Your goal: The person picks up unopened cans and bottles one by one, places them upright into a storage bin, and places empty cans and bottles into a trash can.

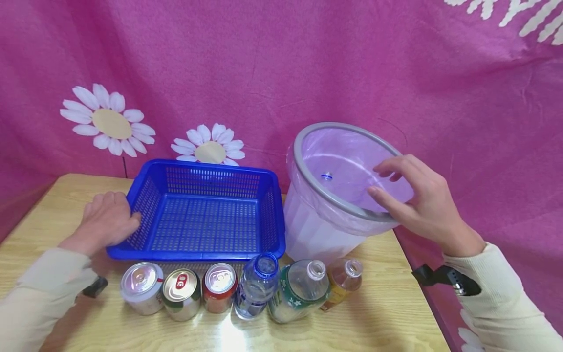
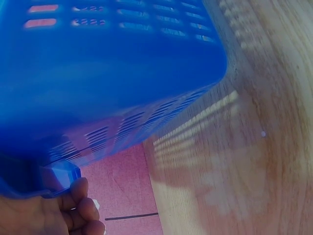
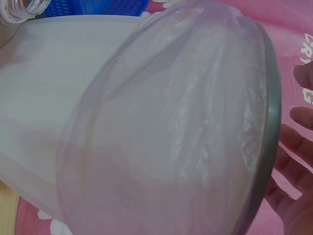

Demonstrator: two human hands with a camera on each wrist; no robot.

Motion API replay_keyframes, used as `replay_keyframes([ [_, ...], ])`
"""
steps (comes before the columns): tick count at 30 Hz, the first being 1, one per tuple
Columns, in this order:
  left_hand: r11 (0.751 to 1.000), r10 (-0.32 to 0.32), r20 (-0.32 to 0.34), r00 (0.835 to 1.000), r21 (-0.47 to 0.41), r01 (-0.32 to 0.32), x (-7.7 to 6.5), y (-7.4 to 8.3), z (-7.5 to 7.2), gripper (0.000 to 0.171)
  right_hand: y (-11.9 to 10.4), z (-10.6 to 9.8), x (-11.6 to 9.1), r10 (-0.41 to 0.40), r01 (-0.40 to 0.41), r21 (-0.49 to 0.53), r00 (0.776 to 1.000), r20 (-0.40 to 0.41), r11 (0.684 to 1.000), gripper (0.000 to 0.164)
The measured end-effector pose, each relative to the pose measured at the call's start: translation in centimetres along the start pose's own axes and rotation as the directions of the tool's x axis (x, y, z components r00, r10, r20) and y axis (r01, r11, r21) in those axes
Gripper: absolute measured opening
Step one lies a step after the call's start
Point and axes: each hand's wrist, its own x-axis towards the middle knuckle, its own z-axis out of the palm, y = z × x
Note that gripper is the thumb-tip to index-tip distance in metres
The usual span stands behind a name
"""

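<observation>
My left hand (image 1: 107, 220) grips the left rim of a blue plastic basket (image 1: 281, 234). In the left wrist view its curled fingers (image 2: 87, 209) lie at the rim, and the basket's slotted wall (image 2: 98, 83) fills the upper left. Over the mouth of a white bin (image 1: 308, 234) hangs my right hand (image 1: 422, 200), its thumb and fingers spread apart with nothing between them. A clear plastic liner (image 3: 161, 122) covers the bin's sides under a grey rim ring (image 3: 271, 122). Inside the bin shows a small clear thing with a blue band (image 1: 327, 176).
In front of the basket and bin stand a white can (image 1: 141, 288), a green and gold can (image 1: 181, 293), a red can (image 1: 220, 288), a blue-necked clear bottle (image 1: 256, 288), a green-labelled bottle (image 1: 301, 291) and an amber bottle (image 1: 343, 281). Pink cloth (image 1: 264, 63) hangs behind the wooden table (image 1: 387, 313).
</observation>
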Motion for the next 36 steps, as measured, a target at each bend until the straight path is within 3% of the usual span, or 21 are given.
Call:
replay_keyframes([
  [14,1.0,-0.006,0.005,1.0,0.015,0.005,0.1,0.3,-0.2,0.046,-1.3,-0.1,-1.0,-0.061,0.061,-0.003,0.99,-0.124,0.998,0.057],
  [26,1.0,0.007,-0.003,1.0,0.016,-0.007,0.0,0.1,-0.1,0.047,-3.0,0.1,-1.6,-0.128,0.122,-0.04,0.976,-0.174,0.992,0.057],
  [36,1.0,0.002,0.006,1.0,0.017,-0.002,0.1,0.0,-0.1,0.048,-4.2,0.6,-2.4,-0.176,0.184,0.014,0.958,-0.224,0.983,0.053],
])
